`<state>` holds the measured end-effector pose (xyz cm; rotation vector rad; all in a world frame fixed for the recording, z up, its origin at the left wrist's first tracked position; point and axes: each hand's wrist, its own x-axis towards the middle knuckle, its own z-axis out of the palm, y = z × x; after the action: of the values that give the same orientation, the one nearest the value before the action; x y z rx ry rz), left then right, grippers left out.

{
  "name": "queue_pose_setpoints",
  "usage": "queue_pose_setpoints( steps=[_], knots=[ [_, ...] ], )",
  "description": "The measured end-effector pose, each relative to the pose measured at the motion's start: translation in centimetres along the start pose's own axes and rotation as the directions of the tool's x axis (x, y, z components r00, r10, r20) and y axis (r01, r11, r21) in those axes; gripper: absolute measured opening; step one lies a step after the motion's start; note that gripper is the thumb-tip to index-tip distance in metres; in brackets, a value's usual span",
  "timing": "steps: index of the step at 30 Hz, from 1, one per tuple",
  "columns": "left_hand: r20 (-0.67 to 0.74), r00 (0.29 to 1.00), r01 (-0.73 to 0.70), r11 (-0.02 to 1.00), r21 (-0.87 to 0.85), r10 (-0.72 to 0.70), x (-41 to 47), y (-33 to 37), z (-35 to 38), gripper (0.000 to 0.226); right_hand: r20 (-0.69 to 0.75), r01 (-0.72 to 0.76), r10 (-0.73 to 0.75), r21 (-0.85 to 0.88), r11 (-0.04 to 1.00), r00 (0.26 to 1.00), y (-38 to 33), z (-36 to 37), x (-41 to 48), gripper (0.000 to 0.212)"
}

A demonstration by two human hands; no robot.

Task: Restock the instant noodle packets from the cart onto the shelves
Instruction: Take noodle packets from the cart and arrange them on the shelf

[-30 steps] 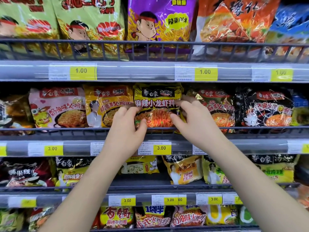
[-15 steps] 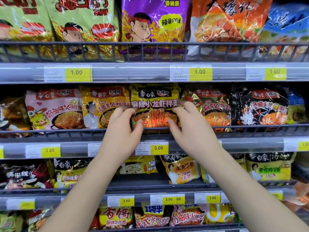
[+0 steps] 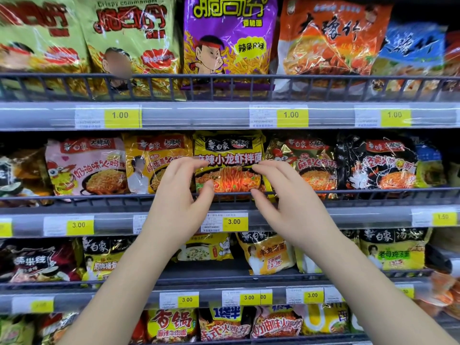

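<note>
A yellow instant noodle packet with a black label and red noodles on its front stands upright on the middle shelf, behind the wire rail. My left hand hovers at the packet's left edge and my right hand at its right edge. Both hands make a loose C, fingertips and thumbs over the packet's front corners. Neither hand closes around the packet. Whether the fingertips touch the wrapper is unclear.
Pink, yellow, gold and black noodle packets flank it on the same shelf. Large snack bags fill the shelf above; more packets fill the two below. Yellow price tags line the shelf edges. No cart is in view.
Both hands have let go of the yellow packet's sides and drawn slightly back and down, fingers loosening. The packet stays upright on the shelf.
</note>
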<state>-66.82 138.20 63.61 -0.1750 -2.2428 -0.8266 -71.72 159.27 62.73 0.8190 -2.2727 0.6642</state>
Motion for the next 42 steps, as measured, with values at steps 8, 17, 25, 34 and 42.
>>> queue_pose_setpoints(
  steps=[8, 17, 25, 34, 42],
  knots=[
    [0.008, 0.988, -0.154, 0.985, -0.076, 0.155, 0.1, 3.7, 0.7, 0.034, -0.098, -0.005, 0.006, 0.017, 1.0, 0.995, 0.7, -3.3, -1.0, 0.042],
    [0.143, 0.94, -0.281, 0.94, -0.194, 0.31, 1.1, 11.4, 9.6, 0.038, -0.223, -0.161, 0.137, -0.093, 0.983, 0.965, 10.0, -11.0, -6.1, 0.04],
    [0.185, 0.963, -0.19, 0.981, -0.045, 0.195, 2.0, 16.6, 19.8, 0.048, -0.216, -0.279, 0.25, -0.116, 0.953, 0.944, 22.9, -16.3, -6.9, 0.045],
    [0.157, 0.988, -0.022, 0.979, 0.202, -0.01, 2.4, 18.4, 23.4, 0.057, -0.019, -0.183, 0.182, -0.043, 0.982, 0.983, 25.8, -14.6, -4.8, 0.045],
    [0.157, 0.986, 0.017, 0.967, 0.253, -0.058, 2.7, 19.3, 23.9, 0.06, 0.097, -0.229, 0.23, -0.023, 0.973, 0.968, 25.4, -14.2, -4.0, 0.052]
  ],
)
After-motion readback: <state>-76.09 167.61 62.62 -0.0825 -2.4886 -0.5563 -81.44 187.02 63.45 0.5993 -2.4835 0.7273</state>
